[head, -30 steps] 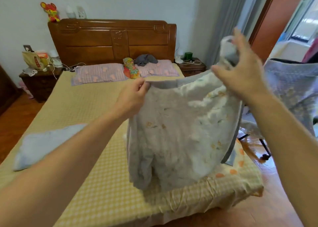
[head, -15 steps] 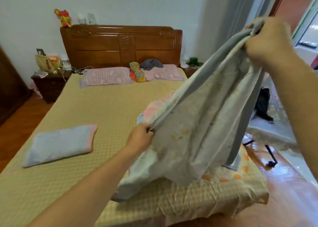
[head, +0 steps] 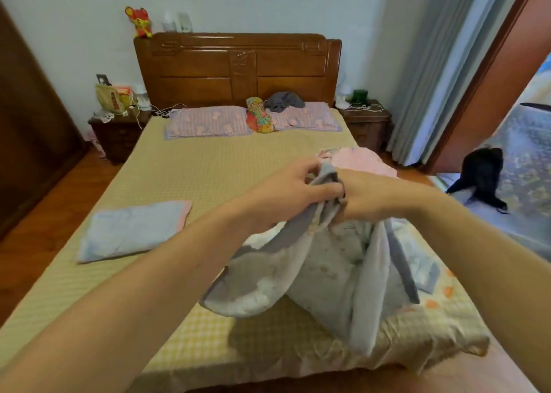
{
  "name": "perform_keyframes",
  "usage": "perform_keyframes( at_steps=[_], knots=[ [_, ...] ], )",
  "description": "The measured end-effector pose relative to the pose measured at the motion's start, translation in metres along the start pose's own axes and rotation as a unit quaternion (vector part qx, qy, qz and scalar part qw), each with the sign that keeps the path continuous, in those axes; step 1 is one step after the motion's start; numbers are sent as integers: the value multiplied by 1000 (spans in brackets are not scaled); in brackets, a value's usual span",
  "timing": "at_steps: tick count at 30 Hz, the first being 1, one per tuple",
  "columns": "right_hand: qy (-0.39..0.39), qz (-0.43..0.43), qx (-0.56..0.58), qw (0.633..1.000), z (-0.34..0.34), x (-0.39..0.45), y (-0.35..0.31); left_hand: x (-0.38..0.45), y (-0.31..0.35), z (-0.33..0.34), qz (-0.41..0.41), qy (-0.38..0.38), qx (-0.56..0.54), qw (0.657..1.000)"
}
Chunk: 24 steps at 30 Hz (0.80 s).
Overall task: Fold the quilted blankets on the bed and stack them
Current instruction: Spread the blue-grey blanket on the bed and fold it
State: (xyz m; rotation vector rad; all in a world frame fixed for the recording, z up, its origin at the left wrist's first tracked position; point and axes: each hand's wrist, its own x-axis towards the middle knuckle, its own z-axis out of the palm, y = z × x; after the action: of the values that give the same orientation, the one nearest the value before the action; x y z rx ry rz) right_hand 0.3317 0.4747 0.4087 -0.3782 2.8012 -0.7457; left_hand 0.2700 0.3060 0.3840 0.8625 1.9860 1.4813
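Both hands gathered one pale floral quilted blanket with grey backing (head: 325, 276) above the near right part of the yellow checked bed (head: 185, 166).

Partly hidden: the gathered blanket edges inside the grips, and most of a pink quilted blanket (head: 362, 158) behind the hands. Left hand (head: 290, 191) and right hand (head: 368, 197) met knuckle to knuckle, fingers curled tight round the bunched top edge; forearms reached forward, the blanket hanging to the mattress. Count: three blankets, one held, one pink, one folded light-blue quilted blanket with pink edge (head: 134, 230) lying well apart on the left; two pink pillows (head: 208, 121) at the headboard.
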Motion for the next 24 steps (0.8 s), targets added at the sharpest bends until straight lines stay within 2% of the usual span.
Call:
perform_keyframes(
  at_steps=[1,3,5,8,10,13,14,15,16,17,18,19,20,21,22,23,24],
  knots=[
    [10,-3,22,1000,7,3,9,-7,-4,3,5,-24,-15,1000],
    [105,41,56,992,12,2,28,-20,-29,3,3,-64,-19,998],
    [222,81,73,969,11,-1,47,-34,-72,14,-19,-64,87,994],
    [306,63,137,940,4,-8,54,-47,-156,46,-99,-27,238,966],
    [317,32,133,939,-3,-19,57,-55,-199,55,-137,27,220,966],
    [332,54,56,940,-2,-37,76,-57,-219,24,-135,236,98,957],
    [327,75,12,942,6,-42,86,-59,-213,6,-134,316,18,939],
    [283,92,-32,954,19,-46,98,-63,-208,-14,-111,375,-41,920],
    [181,114,-80,974,37,-49,109,-69,-209,-34,-73,413,-52,906],
    [33,133,-118,983,60,-52,117,-79,-209,-52,-30,411,14,911],
    [-114,152,-137,972,86,-56,124,-88,-210,-64,-4,339,142,930],
    [-208,166,-134,954,111,-61,132,-96,-213,-71,1,227,311,923],
    [-241,180,-121,946,131,-66,136,-104,-220,-71,-16,81,463,882],
    [-213,198,-114,950,145,-67,146,-110,-231,-68,-43,-62,572,817],
    [-151,215,-118,957,157,-68,153,-115,-244,-65,-85,-156,627,759],
    [-81,229,-124,962,170,-72,162,-120,-266,-62,-120,-193,654,722],
    [-33,253,-138,957,184,-77,168,-127,-284,-61,-149,-185,664,709]
  ],
)
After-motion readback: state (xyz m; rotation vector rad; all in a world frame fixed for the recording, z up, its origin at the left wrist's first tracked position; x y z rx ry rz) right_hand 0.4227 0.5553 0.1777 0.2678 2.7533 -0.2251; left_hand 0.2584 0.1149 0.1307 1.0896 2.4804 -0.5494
